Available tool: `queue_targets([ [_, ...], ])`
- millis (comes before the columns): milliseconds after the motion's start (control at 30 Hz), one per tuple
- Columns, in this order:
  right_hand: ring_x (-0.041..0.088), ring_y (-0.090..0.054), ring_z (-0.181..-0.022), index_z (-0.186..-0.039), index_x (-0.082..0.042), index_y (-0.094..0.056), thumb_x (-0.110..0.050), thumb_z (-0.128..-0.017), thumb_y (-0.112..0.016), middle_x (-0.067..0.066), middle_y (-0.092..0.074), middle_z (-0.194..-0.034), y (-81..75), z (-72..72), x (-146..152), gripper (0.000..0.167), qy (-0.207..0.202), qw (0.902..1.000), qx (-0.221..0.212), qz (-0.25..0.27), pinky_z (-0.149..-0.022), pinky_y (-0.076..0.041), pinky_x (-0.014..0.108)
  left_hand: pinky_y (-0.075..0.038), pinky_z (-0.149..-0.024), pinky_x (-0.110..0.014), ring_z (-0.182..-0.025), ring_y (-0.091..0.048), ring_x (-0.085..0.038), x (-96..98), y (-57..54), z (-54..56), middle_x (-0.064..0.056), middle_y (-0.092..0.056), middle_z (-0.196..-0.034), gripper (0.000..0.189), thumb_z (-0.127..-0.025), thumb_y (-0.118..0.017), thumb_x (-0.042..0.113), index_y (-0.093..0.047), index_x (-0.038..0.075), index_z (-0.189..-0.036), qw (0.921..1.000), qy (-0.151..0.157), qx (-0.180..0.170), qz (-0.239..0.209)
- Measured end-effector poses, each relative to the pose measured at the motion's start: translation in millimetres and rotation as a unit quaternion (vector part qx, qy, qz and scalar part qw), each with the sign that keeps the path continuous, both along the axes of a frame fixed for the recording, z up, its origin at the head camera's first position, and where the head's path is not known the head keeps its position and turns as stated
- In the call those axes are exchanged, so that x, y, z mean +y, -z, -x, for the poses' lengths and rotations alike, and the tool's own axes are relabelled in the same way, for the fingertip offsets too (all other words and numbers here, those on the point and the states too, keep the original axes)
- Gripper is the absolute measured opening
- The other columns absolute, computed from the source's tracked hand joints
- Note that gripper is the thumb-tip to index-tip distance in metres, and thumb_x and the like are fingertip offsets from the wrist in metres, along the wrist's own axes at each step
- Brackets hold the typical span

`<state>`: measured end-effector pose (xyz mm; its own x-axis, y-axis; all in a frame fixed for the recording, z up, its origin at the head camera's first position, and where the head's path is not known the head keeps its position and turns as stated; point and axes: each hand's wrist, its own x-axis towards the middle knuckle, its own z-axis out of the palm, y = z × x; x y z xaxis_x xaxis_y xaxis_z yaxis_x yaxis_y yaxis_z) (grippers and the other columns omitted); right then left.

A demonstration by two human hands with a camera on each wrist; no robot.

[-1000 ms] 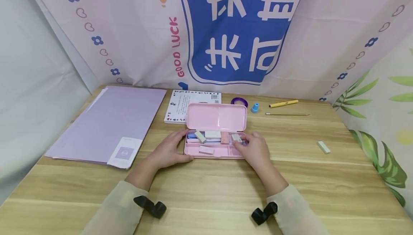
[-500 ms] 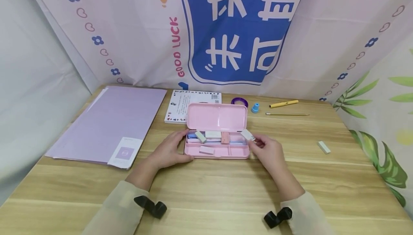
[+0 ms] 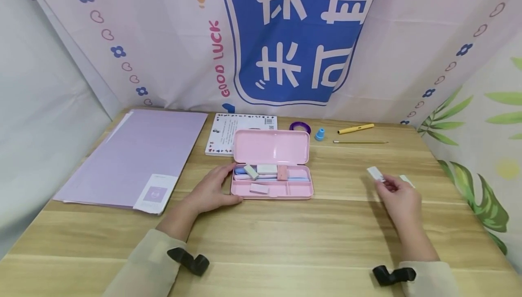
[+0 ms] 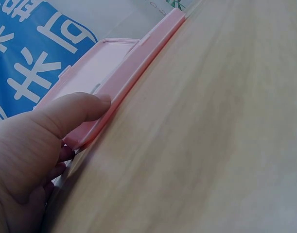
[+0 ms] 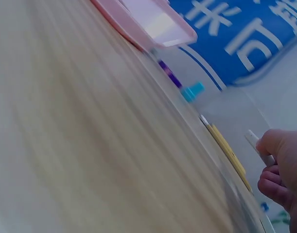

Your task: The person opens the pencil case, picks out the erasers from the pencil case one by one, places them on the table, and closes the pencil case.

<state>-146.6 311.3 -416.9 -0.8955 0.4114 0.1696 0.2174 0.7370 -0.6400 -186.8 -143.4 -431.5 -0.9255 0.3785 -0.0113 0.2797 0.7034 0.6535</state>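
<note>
An open pink pencil case [image 3: 299, 192] lies mid-table with its lid tipped back. My left hand [image 3: 211, 190] grips its left end; in the left wrist view the thumb [image 4: 82, 108] lies against the front wall. Inside are a pink eraser [image 3: 282, 173], a white eraser [image 3: 267, 169], a pale green eraser [image 3: 250, 172], pens and, in the front compartment, a whitish eraser [image 3: 259, 189]. To the right of the case, my right hand [image 3: 401, 199] pinches a white eraser [image 3: 374, 173] between thumb and fingers. Another pale eraser [image 3: 407, 180] shows just behind that hand, partly hidden.
A large purple folder [image 3: 138, 152] lies at the left, and a printed booklet [image 3: 222, 136] sits behind the case. Along the back are a purple tape roll [image 3: 300, 126], a small blue cone-shaped piece [image 3: 320, 134], a yellow pen [image 3: 355, 128] and a pencil [image 3: 360, 141].
My right hand has taken the white eraser out of the case's right side and carried it right, near the loose eraser. The left hand has stayed on the case.
</note>
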Motion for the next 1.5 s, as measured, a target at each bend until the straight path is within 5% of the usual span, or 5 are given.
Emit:
queue_targets([
  [233, -0.015, -0.042, -0.065, -0.124, 0.002, -0.065, -0.033, -0.093, -0.061, 0.022, -0.070, -0.111, 3.3, -8.5, 38, 0.046, 0.050, 0.9971, -0.055, -0.014, -0.058, -0.038, 0.011, -0.031, -0.117, -0.056, -0.142, -0.035, -0.039, 0.2, -1.1, -0.1, -0.019, -0.039, -0.153, 0.095, -0.075, -0.080, 0.044, -0.035, 0.009, -0.151, 1.0000, 0.003, 0.002, -0.001],
  [433, 0.033, -0.063, -0.094, -0.121, 0.006, -0.064, -0.032, -0.094, -0.059, 0.026, -0.067, -0.111, 7.3, -10.9, 50, 0.046, 0.036, 0.9946, -0.088, -0.043, -0.073, -0.047, 0.037, -0.031, -0.117, -0.056, -0.142, -0.035, -0.039, 0.2, -1.0, -0.2, -0.018, -0.039, -0.153, 0.095, -0.075, -0.080, 0.044, -0.035, 0.009, -0.151, 1.0000, 0.003, 0.002, 0.000],
  [567, 0.045, -0.059, -0.104, -0.123, 0.008, -0.062, -0.032, -0.095, -0.057, 0.029, -0.066, -0.114, 8.4, -10.9, 53, 0.049, 0.010, 0.9923, -0.113, -0.049, -0.084, -0.048, 0.053, -0.031, -0.117, -0.055, -0.142, -0.035, -0.038, 0.1, 0.2, -0.1, -0.018, -0.039, -0.153, 0.095, -0.074, -0.081, 0.044, -0.036, 0.010, -0.151, 1.0000, 0.001, 0.003, -0.003],
  [1033, 0.032, -0.056, -0.096, -0.133, 0.003, -0.056, -0.046, -0.097, -0.051, 0.022, -0.060, -0.112, -2.2, -10.6, 35, 0.061, 0.015, 0.9956, -0.087, -0.030, -0.070, -0.041, 0.033, -0.030, -0.117, -0.055, -0.143, -0.034, -0.038, 0.1, 0.5, -0.1, -0.017, -0.038, -0.154, 0.095, -0.074, -0.081, 0.043, -0.035, 0.010, -0.151, 1.0000, -0.002, 0.001, -0.004],
  [1500, 0.028, -0.060, -0.094, -0.122, -0.002, -0.066, -0.035, -0.092, -0.065, 0.016, -0.066, -0.105, -0.8, 15.5, -89, 0.044, -0.153, 0.9879, -0.020, -0.014, -0.083, -0.051, 0.042, -0.031, -0.117, -0.055, -0.143, -0.035, -0.038, -0.8, 2.1, -0.1, -0.017, -0.039, -0.154, 0.095, -0.074, -0.081, 0.044, -0.036, 0.011, -0.151, 1.0000, -0.002, 0.006, 0.003],
])
